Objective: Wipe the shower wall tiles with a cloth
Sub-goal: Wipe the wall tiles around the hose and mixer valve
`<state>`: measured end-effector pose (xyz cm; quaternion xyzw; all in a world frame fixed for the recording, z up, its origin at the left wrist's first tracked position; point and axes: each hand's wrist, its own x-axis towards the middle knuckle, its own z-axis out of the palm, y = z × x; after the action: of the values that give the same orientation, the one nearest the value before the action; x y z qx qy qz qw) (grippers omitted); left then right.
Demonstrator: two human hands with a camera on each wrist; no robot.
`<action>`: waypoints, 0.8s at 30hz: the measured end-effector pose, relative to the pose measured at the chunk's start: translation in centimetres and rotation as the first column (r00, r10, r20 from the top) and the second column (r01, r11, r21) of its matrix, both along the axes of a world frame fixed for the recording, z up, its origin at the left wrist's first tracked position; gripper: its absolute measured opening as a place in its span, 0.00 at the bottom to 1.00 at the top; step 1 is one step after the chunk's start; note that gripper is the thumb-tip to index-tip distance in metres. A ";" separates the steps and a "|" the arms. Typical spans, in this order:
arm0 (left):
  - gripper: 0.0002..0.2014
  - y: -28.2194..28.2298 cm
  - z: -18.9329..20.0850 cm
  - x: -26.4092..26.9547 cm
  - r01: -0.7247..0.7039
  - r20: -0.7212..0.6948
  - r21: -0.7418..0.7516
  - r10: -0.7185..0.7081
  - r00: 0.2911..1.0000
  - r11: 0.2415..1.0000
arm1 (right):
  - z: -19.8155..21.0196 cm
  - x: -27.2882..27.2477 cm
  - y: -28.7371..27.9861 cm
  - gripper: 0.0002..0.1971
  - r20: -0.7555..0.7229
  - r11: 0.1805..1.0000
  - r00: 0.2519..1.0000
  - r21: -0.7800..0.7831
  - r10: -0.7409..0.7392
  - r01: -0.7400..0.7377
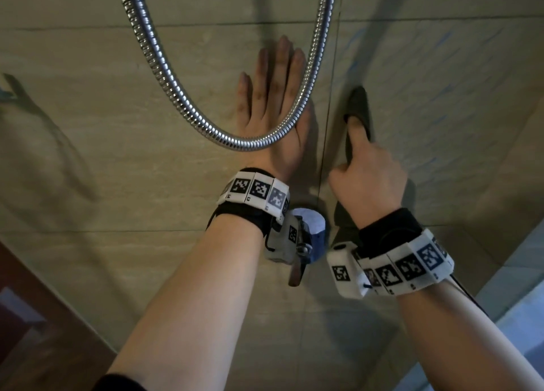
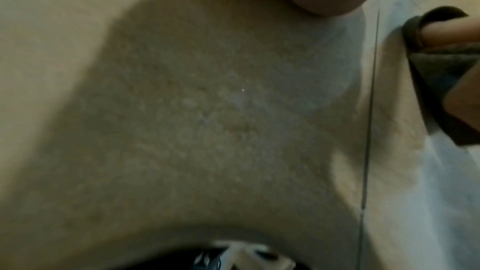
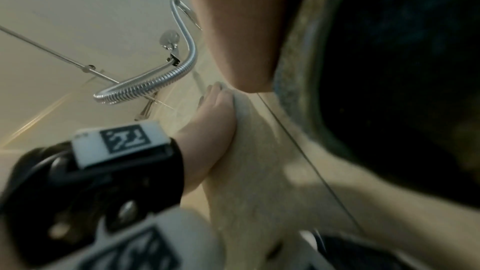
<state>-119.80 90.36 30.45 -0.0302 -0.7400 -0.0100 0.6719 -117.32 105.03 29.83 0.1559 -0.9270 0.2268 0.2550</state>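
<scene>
The beige shower wall tiles (image 1: 117, 131) fill the head view. My left hand (image 1: 272, 96) lies flat on the wall with straight fingers, behind the loop of a metal shower hose (image 1: 164, 76). To its right, across a vertical grout line (image 1: 329, 111), my right hand (image 1: 368, 178) presses a dark cloth (image 1: 360, 102) against the tile. Its index finger points up into a fold of the cloth and the other fingers curl round the cloth. The left wrist view shows the cloth (image 2: 436, 69) wrapped over that finger (image 2: 451, 32). In the right wrist view the cloth (image 3: 389, 69) is a dark mass beside my left hand (image 3: 215, 114).
A round chrome fitting (image 1: 313, 220) with a lever (image 1: 295, 276) sits on the wall just below my left wrist. The shower hose (image 3: 155, 81) hangs in front of the wall. A brown wooden edge (image 1: 44, 317) is at lower left, a pale bluish surface (image 1: 515, 302) at lower right.
</scene>
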 end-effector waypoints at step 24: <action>0.23 0.5 1.0 0.8 -0.041 0.008 0.037 0.041 0.999 0.998 | -0.1 1.5 -2.3 0.27 0.047 0.995 0.998 0.078 0.050 -0.053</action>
<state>-118.98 90.84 31.43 -0.0024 -0.7425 -0.0099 0.6698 -115.84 102.73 29.78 0.1847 -0.9364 0.1996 0.2217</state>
